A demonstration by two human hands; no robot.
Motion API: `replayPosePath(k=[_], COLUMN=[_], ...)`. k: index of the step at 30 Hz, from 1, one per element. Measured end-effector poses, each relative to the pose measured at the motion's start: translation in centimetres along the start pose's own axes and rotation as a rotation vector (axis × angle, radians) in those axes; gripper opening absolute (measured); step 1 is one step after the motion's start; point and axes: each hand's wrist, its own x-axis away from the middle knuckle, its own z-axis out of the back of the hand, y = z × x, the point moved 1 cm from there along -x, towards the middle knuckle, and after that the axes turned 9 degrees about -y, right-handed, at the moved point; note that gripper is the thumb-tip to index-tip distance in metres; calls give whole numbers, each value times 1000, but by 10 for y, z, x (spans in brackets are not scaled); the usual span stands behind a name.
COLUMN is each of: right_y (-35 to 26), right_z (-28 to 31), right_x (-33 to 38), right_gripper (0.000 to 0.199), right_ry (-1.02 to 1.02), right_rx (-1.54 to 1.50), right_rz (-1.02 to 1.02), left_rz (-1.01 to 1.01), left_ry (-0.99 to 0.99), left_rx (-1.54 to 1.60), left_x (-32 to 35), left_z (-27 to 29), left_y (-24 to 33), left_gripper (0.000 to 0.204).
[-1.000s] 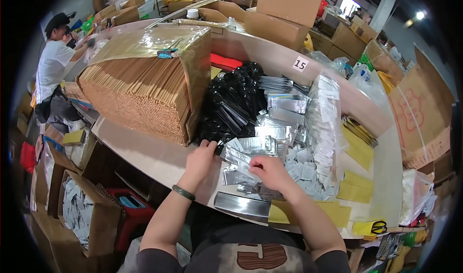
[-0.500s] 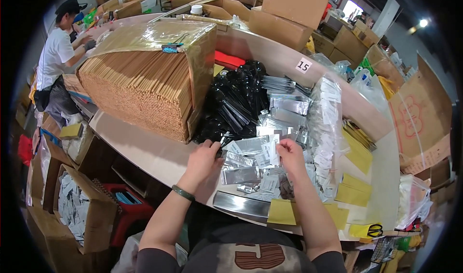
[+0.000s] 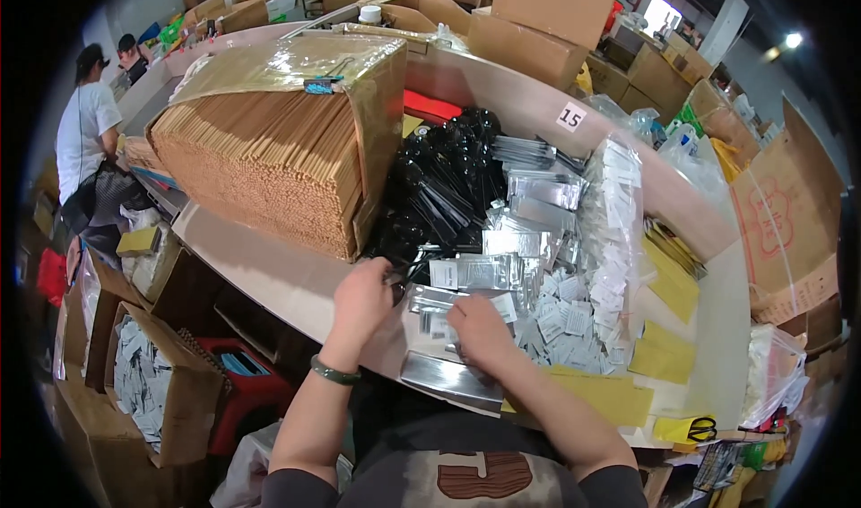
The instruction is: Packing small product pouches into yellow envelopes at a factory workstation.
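Compared with half a second ago, the right hand (image 3: 482, 326) is being held lower and farther left, nearer the left hand (image 3: 363, 291). Silver foil packets (image 3: 432, 300) are being covered in part by the right hand's bent fingertips, on the near part of the worktop (image 3: 242, 248); whether one is being gripped cannot be told. What looks like a black plastic spoon (image 3: 395, 287) is being held in the curled fingers of the left hand, just beside those packets. A green bangle (image 3: 334, 371) is being worn on the left wrist.

Beyond the hands, more foil packets are being overlapped in rows, and loose white sachets (image 3: 565, 320) are being heaped on their right. Farther right, white packets are being contained in a long clear plastic bag (image 3: 612, 212). A shiny silver strip (image 3: 451, 381) is being left flat by the near edge, close to yellow sheets (image 3: 601, 396). Behind the left hand, a pile of black spoons (image 3: 444, 185) is being flanked by a big carton (image 3: 381, 104), in which thin wooden sticks (image 3: 260, 176) are being packed tightly. At far left, a white shirt (image 3: 88, 127) is being worn by a co-worker, whose arm is being held lowered.
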Motion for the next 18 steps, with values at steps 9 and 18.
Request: replayPosePath(k=[9,18], right_y=[-8,-50], right_z=[67,26], right_x=[0,66], right_gripper=[6,29], right_ry=[400,-159], right_rx=[-596,-165], right_rz=[-375,-158], left_rz=[359,317], left_ry=[42,-140], left_rx=[944,1217], left_x=[79,116], left_z=[-5,-36], left_y=[-60,-16], left_gripper=[22,16])
